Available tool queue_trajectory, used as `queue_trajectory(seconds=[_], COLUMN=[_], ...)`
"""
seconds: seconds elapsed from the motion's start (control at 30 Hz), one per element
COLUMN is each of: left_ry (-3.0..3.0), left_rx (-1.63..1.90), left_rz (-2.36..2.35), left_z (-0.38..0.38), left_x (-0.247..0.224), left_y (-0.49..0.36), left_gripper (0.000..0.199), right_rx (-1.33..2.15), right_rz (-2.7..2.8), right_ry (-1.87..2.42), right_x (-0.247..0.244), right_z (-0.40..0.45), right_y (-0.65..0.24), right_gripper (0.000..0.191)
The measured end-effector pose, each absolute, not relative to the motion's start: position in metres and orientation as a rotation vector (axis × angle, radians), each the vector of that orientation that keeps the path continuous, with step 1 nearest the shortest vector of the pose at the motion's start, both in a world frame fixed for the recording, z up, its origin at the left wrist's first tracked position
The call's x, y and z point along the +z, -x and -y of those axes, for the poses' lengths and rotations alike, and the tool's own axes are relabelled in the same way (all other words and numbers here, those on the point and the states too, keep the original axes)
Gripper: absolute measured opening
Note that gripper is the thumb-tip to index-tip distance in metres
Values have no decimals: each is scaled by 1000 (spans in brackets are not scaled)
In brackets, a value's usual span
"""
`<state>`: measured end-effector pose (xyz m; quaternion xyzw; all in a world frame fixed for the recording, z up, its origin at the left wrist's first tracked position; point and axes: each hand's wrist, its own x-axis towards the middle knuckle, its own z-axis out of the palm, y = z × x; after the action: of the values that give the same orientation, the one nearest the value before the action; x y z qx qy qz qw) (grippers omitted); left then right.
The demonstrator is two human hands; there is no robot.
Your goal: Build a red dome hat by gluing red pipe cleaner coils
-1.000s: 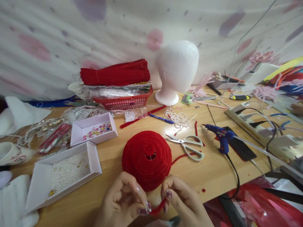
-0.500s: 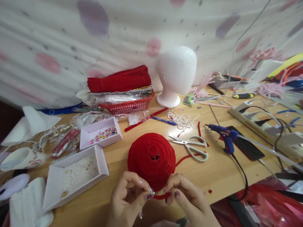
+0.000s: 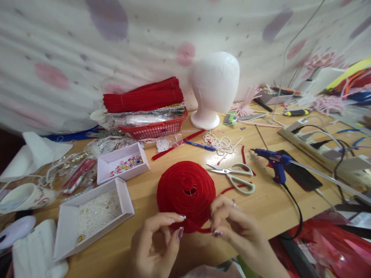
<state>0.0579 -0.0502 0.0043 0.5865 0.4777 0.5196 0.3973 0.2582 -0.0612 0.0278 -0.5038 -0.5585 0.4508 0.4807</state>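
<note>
A domed coil of red chenille stems [image 3: 179, 181], with a small hole near its raised centre, sits on the table in front of me. My right hand [image 3: 232, 222] pinches a red chenille stem [image 3: 203, 230] between thumb and fingertips at the coil's front right edge. Its other end runs left against the front of the coil. At that left end, my left hand [image 3: 158, 241] has thumb and forefinger apart, with nothing visible gripped between them. White-handled scissors [image 3: 240, 178] lie open right of the coil, beside short red stem pieces [image 3: 244, 157].
A blue glue gun [image 3: 275, 162] with its cord rests at right near a power strip [image 3: 315, 148]. Boxes of gems [image 3: 101, 170] and beads [image 3: 66, 216] stand left. Behind are a red basket [image 3: 156, 129] and a white foam head [image 3: 216, 85].
My left thumb and forefinger have parted from the stem. The stem now lies closer against the coil's front, and my right hand has shifted slightly up and right with it.
</note>
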Motion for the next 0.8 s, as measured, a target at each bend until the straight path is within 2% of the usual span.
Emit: queue_trajectory(seconds=[0.1,0.2,0.4,0.8], left_ry=[-1949,-2232,-2267,-2314], left_rx=[1400,1289,1101,1026], left_rz=[-1171,-1208,-1177,-1046], left_z=[41,30,23,20], left_x=[1,2,0,-4], left_y=[-52,-49,-47,-40], left_gripper=[30,35,55,58], right_rx=[914,871,991,988], right_rz=[1361,1405,1517,1521], right_ry=[1265,1310,1310,1364], right_x=[41,50,47,43], right_z=[46,28,0,-4], right_y=[-270,-277,-274,-269], right_gripper=[30,34,29,29])
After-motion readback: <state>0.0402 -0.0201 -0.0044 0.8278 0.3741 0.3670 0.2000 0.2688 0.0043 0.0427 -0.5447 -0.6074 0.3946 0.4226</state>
